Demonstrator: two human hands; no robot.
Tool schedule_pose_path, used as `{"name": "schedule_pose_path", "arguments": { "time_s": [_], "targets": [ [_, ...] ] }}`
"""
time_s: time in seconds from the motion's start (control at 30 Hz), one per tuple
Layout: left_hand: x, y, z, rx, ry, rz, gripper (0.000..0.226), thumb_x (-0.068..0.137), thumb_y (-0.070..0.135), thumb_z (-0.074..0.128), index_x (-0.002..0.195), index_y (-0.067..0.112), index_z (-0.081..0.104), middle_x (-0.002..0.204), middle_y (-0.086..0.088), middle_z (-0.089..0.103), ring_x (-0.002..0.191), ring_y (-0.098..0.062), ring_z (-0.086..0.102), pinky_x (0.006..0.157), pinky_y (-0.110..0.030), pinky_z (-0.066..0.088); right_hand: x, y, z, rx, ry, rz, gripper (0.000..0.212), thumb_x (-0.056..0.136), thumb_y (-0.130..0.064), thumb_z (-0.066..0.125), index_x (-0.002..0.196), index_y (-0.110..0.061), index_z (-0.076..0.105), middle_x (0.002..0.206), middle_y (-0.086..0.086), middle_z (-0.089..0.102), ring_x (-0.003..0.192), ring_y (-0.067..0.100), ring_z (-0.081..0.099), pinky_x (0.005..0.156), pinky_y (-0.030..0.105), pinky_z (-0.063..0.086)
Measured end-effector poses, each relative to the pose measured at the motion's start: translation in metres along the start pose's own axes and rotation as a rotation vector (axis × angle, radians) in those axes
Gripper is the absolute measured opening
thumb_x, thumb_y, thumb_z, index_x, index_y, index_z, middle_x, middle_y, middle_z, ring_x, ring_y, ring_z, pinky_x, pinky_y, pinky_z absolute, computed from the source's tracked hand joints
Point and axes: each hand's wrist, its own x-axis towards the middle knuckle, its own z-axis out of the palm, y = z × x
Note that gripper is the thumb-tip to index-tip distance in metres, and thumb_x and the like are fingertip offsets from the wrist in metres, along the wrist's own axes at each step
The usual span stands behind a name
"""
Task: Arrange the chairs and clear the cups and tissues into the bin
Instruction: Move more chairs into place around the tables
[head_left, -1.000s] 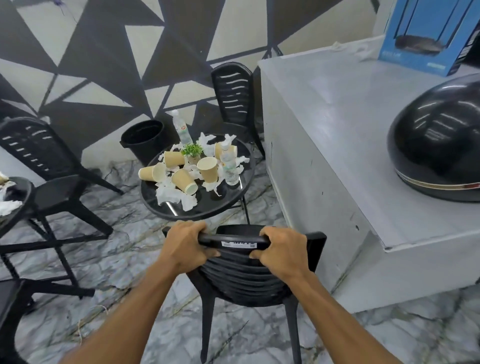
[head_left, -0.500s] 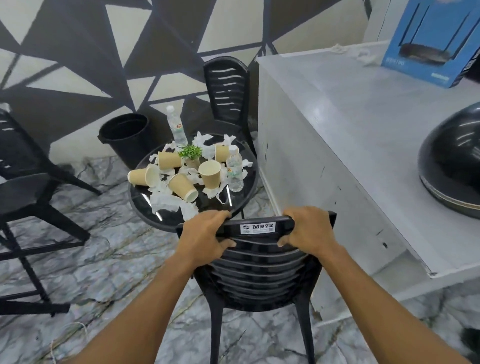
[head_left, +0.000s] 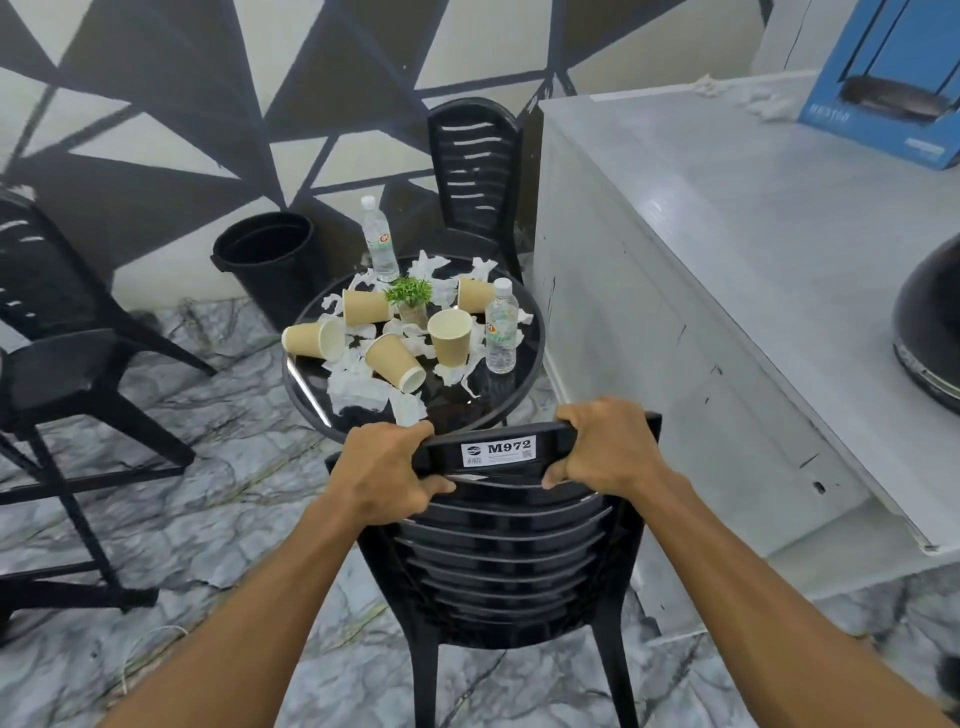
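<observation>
Both hands grip the top rail of the chair (head_left: 509, 561) back. The left hand (head_left: 387, 475) curls round the rail's left end and the right hand (head_left: 605, 452) round its right end, with the white label (head_left: 497, 453) between them. The chair stands on the floor (head_left: 218, 519) with its back to the person, its seat toward the round table (head_left: 467, 410) just beyond. On the table lie paper cups (head_left: 395, 361), most tipped over, among crumpled tissues (head_left: 358, 389). Beyond the table the bin (head_left: 270, 260) stands at the left by the wall, and a far chair (head_left: 475, 171) stands beside the counter (head_left: 727, 234).
</observation>
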Motion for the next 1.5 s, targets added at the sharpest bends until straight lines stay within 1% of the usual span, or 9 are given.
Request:
{"name": "schedule_pose_path", "arguments": {
  "time_s": [0.27, 0.43, 0.63, 0.73, 0.83, 0.93, 1.13, 1.3, 1.5],
  "targets": [
    [-0.019, -0.011, -0.006, -0.006, 0.099, 0.007, 0.046, 0.060, 0.059, 0.082, 0.080, 0.024, 0.060, 0.058, 0.011, 0.061, 0.054, -0.016, 0.059, 0.052, -0.031, 0.049, -0.004, -0.013, 0.001, 0.017, 0.102, -0.077, 0.056, 0.040, -0.059, 0.089, 0.064, -0.028, 0.048, 0.054, -0.016, 0.047, 0.057, 0.012, 0.049, 0.055, 0.026, 0.032],
    [-0.031, -0.018, -0.009, 0.008, 0.179, 0.008, 0.044, 0.061, 0.055, 0.084, 0.076, 0.023, 0.059, 0.055, 0.011, 0.057, 0.050, -0.013, 0.054, 0.048, -0.032, 0.048, -0.002, -0.019, 0.012, 0.063, 0.156, -0.112, 0.052, 0.042, -0.057, 0.090, 0.075, -0.023, 0.067, 0.064, -0.012, 0.065, 0.062, 0.011, 0.060, 0.059, 0.028, 0.049],
    [-0.056, -0.031, 0.015, 0.043, 0.157, -0.024, 0.041, 0.062, 0.047, 0.088, 0.075, 0.024, 0.057, 0.060, 0.013, 0.057, 0.055, -0.013, 0.056, 0.046, -0.026, 0.038, -0.007, -0.029, 0.055, 0.100, 0.228, -0.169, 0.050, 0.039, -0.047, 0.095, 0.068, -0.020, 0.063, 0.063, -0.011, 0.062, 0.060, 0.015, 0.059, 0.055, 0.025, 0.044],
    [-0.058, -0.043, 0.016, 0.023, 0.140, -0.042, 0.039, 0.066, 0.046, 0.086, 0.080, 0.028, 0.055, 0.064, 0.016, 0.054, 0.059, -0.009, 0.053, 0.051, -0.023, 0.034, 0.002, -0.034, 0.061, 0.071, 0.210, -0.178, 0.054, 0.037, -0.049, 0.094, 0.075, -0.022, 0.066, 0.073, -0.012, 0.064, 0.072, 0.015, 0.059, 0.063, 0.026, 0.044],
    [-0.046, -0.041, 0.011, -0.030, 0.091, -0.081, 0.039, 0.071, 0.047, 0.082, 0.098, 0.028, 0.061, 0.078, 0.015, 0.062, 0.073, -0.009, 0.058, 0.064, -0.030, 0.047, 0.011, -0.029, 0.053, 0.037, 0.244, -0.161, 0.066, 0.032, -0.060, 0.091, 0.085, -0.027, 0.070, 0.087, -0.014, 0.067, 0.091, 0.015, 0.061, 0.073, 0.027, 0.047],
    [-0.039, -0.039, 0.011, -0.024, 0.064, -0.098, 0.050, 0.073, 0.050, 0.079, 0.114, 0.028, 0.062, 0.087, 0.013, 0.069, 0.084, -0.012, 0.063, 0.074, -0.033, 0.051, 0.018, -0.025, 0.044, 0.055, 0.217, -0.102, 0.056, 0.034, -0.065, 0.089, 0.077, -0.034, 0.071, 0.064, -0.020, 0.056, 0.066, 0.011, 0.059, 0.056, 0.016, 0.033],
    [-0.032, -0.050, 0.008, 0.010, 0.033, -0.060, 0.036, 0.074, 0.046, 0.079, 0.089, 0.020, 0.059, 0.069, 0.007, 0.063, 0.065, -0.019, 0.060, 0.061, -0.038, 0.051, 0.028, -0.022, 0.049, 0.093, 0.216, -0.131, 0.047, 0.037, -0.061, 0.090, 0.061, -0.028, 0.067, 0.049, -0.015, 0.049, 0.050, 0.008, 0.050, 0.047, 0.020, 0.033],
    [-0.051, -0.053, 0.020, 0.014, 0.173, -0.005, 0.037, 0.068, 0.042, 0.083, 0.081, 0.019, 0.057, 0.063, 0.010, 0.058, 0.055, -0.014, 0.055, 0.048, -0.036, 0.047, 0.020, -0.026, 0.055, 0.109, 0.276, -0.192, 0.050, 0.036, -0.057, 0.093, 0.058, -0.023, 0.064, 0.052, -0.012, 0.054, 0.048, 0.009, 0.048, 0.048, 0.024, 0.039],
    [-0.072, -0.026, 0.046, 0.040, 0.186, 0.046, 0.037, 0.069, 0.047, 0.078, 0.076, 0.023, 0.051, 0.060, 0.011, 0.050, 0.052, -0.010, 0.047, 0.042, -0.030, 0.040, -0.019, -0.001, 0.074, 0.106, 0.337, -0.177, 0.055, 0.034, -0.055, 0.095, 0.061, -0.020, 0.063, 0.058, -0.011, 0.057, 0.054, 0.013, 0.052, 0.054, 0.028, 0.043]
  ]
}}
